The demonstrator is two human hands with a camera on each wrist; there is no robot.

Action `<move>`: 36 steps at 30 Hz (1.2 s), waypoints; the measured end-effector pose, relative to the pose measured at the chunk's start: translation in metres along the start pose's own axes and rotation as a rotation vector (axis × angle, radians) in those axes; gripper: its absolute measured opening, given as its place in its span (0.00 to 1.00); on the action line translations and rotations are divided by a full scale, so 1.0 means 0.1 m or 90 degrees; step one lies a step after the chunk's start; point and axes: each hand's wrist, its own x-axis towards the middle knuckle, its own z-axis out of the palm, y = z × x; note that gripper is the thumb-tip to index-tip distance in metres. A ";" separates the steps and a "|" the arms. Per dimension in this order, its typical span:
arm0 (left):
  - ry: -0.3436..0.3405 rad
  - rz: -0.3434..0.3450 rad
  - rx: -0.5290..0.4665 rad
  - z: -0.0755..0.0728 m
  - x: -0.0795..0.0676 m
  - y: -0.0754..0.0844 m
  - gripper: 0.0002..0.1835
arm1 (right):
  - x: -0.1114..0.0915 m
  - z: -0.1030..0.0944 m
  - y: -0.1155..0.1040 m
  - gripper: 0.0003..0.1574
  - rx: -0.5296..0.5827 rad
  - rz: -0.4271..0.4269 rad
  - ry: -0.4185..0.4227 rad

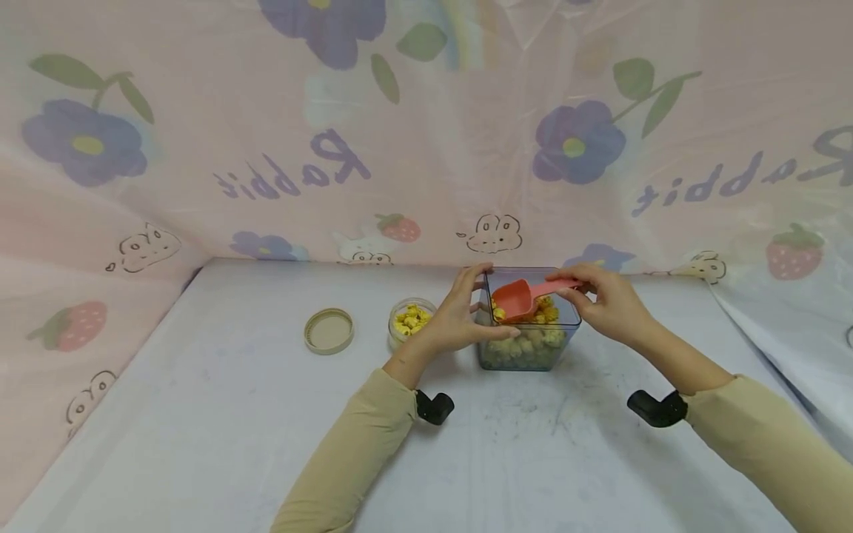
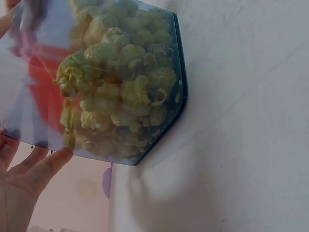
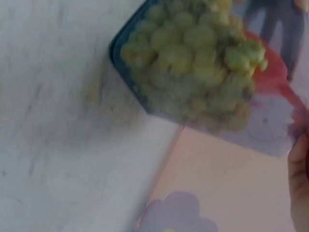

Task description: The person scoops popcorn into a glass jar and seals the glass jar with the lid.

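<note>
Box from the head view: A see-through bluish box stands on the white counter, without cover, and carries popcorn in its lower part.
Left hand from the head view: The left hand grips around the left end of the box, the thumb along the near rim and the other fingers spread toward the far side.
Right hand from the head view: The right hand pinches the handle of a red scoop; the bowl is inside the box mouth and points to the left.
Jar from the head view: A round jar with yellow pieces stands near the left wrist, which partly hides it; a lid lies farther left. If this arm draws back without care, it could perhaps knock the jar.
Popcorn from the left wrist view: It shows through the wall, with the red bowl at its upper layer. Fingertips of the left hand touch the box; if they press unevenly, the box may tip or slide.
Scoop from the right wrist view: The pinch is at the handle, near the rim. Whether the bowl carries pieces cannot be told. Should the handle twist in this small hold, or the bowl catch the rim, pieces could probably spill onto the counter.
</note>
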 end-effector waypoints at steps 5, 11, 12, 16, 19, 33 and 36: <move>0.005 -0.001 -0.002 0.00 0.00 0.02 0.54 | -0.02 -0.06 0.04 0.16 0.068 0.015 -0.017; 0.006 -0.007 0.007 -0.01 -0.01 0.01 0.55 | -0.02 -0.11 0.08 0.16 0.103 0.004 -0.040; 0.005 -0.008 0.007 -0.01 -0.01 0.01 0.55 | -0.01 -0.11 0.08 0.17 0.105 0.008 -0.047; 0.007 -0.007 0.005 -0.01 -0.01 -0.01 0.55 | 0.06 -0.11 0.10 0.16 0.105 0.036 -0.073; 0.006 -0.005 0.006 0.00 -0.01 -0.03 0.54 | 0.12 -0.08 0.09 0.15 0.110 0.040 -0.094; 0.003 -0.017 0.008 0.00 -0.01 -0.01 0.54 | -0.08 -0.10 0.14 0.19 0.181 0.159 -0.053; 0.003 -0.019 0.009 0.00 -0.01 -0.01 0.54 | -0.11 -0.09 0.14 0.20 0.198 0.174 -0.039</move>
